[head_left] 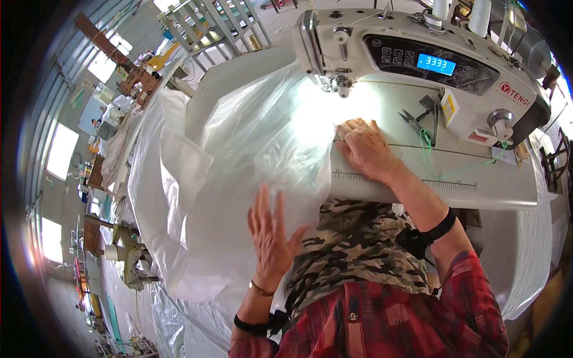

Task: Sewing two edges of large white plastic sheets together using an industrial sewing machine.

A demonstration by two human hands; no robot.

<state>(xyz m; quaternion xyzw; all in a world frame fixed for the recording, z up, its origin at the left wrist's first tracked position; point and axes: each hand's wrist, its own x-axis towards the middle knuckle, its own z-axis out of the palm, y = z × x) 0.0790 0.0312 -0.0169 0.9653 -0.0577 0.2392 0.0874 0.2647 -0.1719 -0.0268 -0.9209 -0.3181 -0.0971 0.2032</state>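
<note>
A large translucent white plastic sheet (239, 179) spreads over the left part of the sewing table and hangs down toward my lap. Over its near part is my left hand (273, 238), fingers spread and holding nothing; whether it touches the plastic I cannot tell. My right hand (369, 149) rests on the table at the sheet's right edge, just in front of the needle area. Its fingers are curled and closed at that edge, with the tips partly lost in glare. The sewing machine's needle head (341, 83) stands above the sheet's far edge under a bright lamp.
Dark thread snips (413, 122) lie right of my right hand, with green thread (427, 140) trailing across the table (507, 185). A ruler scale (406, 181) runs along the front edge. White thread cones (479, 17) stand behind the machine; a grey metal rack (215, 27) is at the back.
</note>
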